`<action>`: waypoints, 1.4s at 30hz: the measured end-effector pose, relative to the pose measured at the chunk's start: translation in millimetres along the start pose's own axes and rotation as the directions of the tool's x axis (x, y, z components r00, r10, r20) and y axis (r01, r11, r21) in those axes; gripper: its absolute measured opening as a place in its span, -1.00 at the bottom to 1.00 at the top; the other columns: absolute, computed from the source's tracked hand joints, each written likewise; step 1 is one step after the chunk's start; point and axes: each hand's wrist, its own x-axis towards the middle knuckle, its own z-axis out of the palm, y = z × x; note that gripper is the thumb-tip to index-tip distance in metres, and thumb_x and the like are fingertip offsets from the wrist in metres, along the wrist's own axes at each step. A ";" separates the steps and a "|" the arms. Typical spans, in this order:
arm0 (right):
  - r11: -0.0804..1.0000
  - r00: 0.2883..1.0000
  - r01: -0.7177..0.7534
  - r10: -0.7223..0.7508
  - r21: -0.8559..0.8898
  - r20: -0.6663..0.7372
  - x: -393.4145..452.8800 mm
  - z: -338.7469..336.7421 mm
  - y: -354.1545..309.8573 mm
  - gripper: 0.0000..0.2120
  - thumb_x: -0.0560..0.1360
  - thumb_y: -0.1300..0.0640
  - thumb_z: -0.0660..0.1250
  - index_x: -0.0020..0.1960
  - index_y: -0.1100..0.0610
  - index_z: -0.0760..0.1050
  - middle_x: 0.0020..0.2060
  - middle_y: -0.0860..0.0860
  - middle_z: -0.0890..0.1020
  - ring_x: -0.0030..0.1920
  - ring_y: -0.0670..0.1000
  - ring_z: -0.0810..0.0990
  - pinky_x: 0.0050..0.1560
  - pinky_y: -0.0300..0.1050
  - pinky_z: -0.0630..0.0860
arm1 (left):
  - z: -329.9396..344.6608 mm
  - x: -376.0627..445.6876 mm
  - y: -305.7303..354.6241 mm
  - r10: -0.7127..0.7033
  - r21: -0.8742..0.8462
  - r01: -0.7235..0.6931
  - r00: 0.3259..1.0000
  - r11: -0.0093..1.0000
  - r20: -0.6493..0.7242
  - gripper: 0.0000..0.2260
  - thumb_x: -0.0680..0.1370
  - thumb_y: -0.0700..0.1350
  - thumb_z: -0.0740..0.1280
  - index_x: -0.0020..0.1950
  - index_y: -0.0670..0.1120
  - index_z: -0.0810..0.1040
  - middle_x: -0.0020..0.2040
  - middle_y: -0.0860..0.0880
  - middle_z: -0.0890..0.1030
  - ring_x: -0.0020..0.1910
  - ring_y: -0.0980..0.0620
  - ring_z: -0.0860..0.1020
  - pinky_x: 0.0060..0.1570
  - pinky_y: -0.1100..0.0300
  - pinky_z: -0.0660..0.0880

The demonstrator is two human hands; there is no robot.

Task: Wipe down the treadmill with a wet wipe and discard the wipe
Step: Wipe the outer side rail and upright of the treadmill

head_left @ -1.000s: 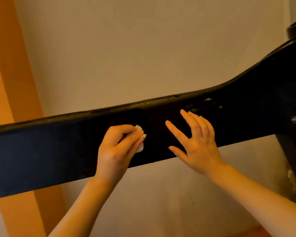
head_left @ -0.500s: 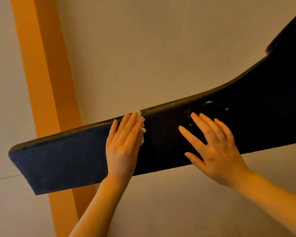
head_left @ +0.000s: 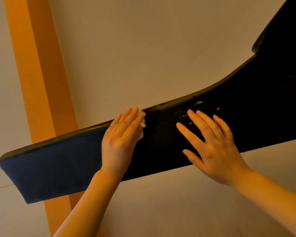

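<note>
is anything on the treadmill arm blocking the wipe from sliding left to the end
Nothing visible. The left hand presses the wet wipe flat on the treadmill arm, and the surface leftward is bare. The right hand rests on the other side.

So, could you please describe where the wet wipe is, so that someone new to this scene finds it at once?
Find the long black treadmill panel that slants across the beige wall. The left hand presses flat on it near its top edge. The wet wipe is the small white piece showing beside those fingertips, the only white thing against the black.
</note>
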 end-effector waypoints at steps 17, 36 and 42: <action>0.996 0.998 -0.052 0.054 -0.069 0.027 2.6 6.0 11.7 -0.43 0.63 -0.19 0.01 0.56 0.06 0.18 0.54 0.21 0.21 0.54 0.24 0.15 0.47 0.24 0.19 | -0.7 -43.5 19.3 -0.086 0.194 0.058 0.987 0.979 0.136 -0.62 0.70 -0.12 0.12 0.49 -0.22 0.33 0.52 -0.19 0.29 0.52 -0.14 0.23 0.47 -0.07 0.25; 0.995 0.996 -0.066 0.071 -0.077 0.054 0.5 3.5 7.9 -0.42 0.64 -0.15 -0.01 0.58 0.09 0.12 0.56 0.22 0.14 0.57 0.23 0.07 0.51 0.23 0.09 | 7.5 -69.2 59.8 -0.282 0.366 0.152 0.900 0.918 0.333 -0.34 0.66 0.24 -0.12 0.60 -0.19 -0.06 0.60 -0.18 -0.06 0.59 -0.15 -0.07 0.55 0.00 -0.15; 0.995 0.996 -0.067 0.071 -0.073 0.059 0.8 2.2 7.8 -0.42 0.64 -0.15 -0.01 0.58 0.10 0.14 0.56 0.22 0.15 0.56 0.24 0.08 0.51 0.23 0.09 | 3.9 -79.6 58.0 -0.263 0.417 0.094 0.892 0.904 0.369 -0.30 0.64 0.29 -0.13 0.60 -0.18 -0.03 0.60 -0.18 -0.04 0.59 -0.14 -0.06 0.54 -0.06 -0.14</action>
